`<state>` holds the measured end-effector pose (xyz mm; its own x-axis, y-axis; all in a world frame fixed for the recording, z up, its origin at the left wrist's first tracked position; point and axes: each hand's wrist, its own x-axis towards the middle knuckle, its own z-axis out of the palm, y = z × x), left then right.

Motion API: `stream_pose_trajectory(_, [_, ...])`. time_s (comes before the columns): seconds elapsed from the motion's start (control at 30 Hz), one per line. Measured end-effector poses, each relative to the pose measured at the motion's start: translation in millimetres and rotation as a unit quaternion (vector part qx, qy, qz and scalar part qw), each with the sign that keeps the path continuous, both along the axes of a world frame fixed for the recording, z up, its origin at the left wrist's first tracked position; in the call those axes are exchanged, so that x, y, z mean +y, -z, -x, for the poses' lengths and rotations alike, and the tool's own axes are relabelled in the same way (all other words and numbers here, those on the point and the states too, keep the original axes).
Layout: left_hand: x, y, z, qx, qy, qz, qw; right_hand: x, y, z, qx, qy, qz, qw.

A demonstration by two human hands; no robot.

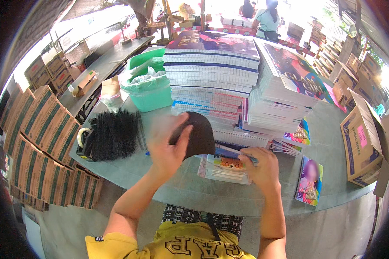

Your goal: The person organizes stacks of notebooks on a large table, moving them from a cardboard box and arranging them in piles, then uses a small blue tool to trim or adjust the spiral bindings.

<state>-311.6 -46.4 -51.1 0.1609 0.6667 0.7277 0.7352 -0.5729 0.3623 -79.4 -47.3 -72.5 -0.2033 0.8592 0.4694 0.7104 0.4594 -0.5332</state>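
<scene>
My left hand, partly smeared by motion, is closed around a dark, rounded flat piece whose kind I cannot make out. To the right, my right hand pinches the edge of a thin notebook with a punched edge. Just below it lies a small stack of notebooks with a cartoon animal face on the cover. Behind my hands rise a tall stack of punched notebook pages and a leaning stack with illustrated covers.
A bundle of black plastic binding coils lies left on the grey table, near a lined green bin. A colourful notebook lies right, by an opened cardboard box. Stacked cartons stand left. A person stands far back.
</scene>
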Motion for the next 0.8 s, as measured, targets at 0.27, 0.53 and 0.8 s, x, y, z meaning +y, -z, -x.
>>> stream_pose_trajectory(0.27, [7,4,-12,0.009,0.038,-0.005,0.999,17,37,-31,0.302,-0.061,0.157,0.938])
stream_pose_trajectory(0.53, [5,-4,-25,-0.054,0.015,-0.119,0.991,9,48,-30,0.356,-0.044,0.145,0.922])
stream_pose_trajectory(0.8, [15,-16,-23,0.044,0.038,-0.043,0.997,10,48,-24,0.385,-0.047,0.161,0.907])
